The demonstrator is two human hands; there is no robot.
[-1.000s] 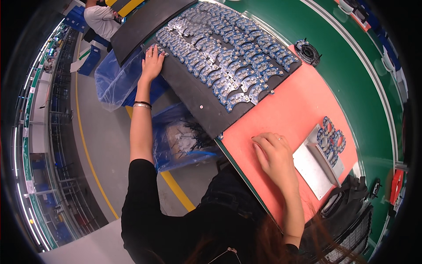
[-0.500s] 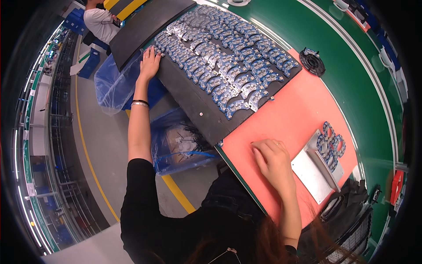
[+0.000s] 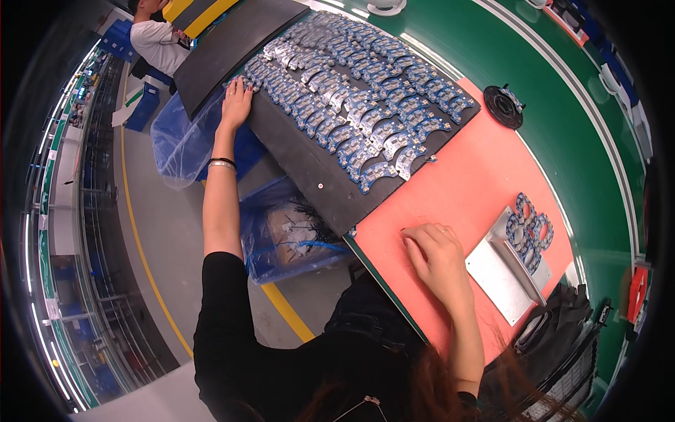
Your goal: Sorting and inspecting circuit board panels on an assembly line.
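My left hand (image 3: 238,104) reaches far along the left edge of a black mat (image 3: 320,200), fingers stretched out. Its fingertips touch the end of a row of curved blue circuit boards (image 3: 313,116); whether one lies under them is hidden. These boards cover the mat in several close, overlapping rows. Nearer to me, my right hand (image 3: 437,264) rests on an orange-pink mat (image 3: 478,183) with loosely bent fingers and the thumb apart, nothing visible in it. Right of it stands a metal plate with an upright fin (image 3: 503,278), beside a small cluster of ring-shaped blue boards (image 3: 526,228).
A round black holder (image 3: 500,109) with a small part sits on the green surface (image 3: 555,141) beyond the table. Left and below are bins lined with blue plastic (image 3: 281,235), (image 3: 179,133). A seated person (image 3: 153,42) is at the far left, near a yellow machine (image 3: 200,14).
My left hand has shifted only slightly at the board row. The round black holder has moved a little nearer and turned. My right hand stays in place.
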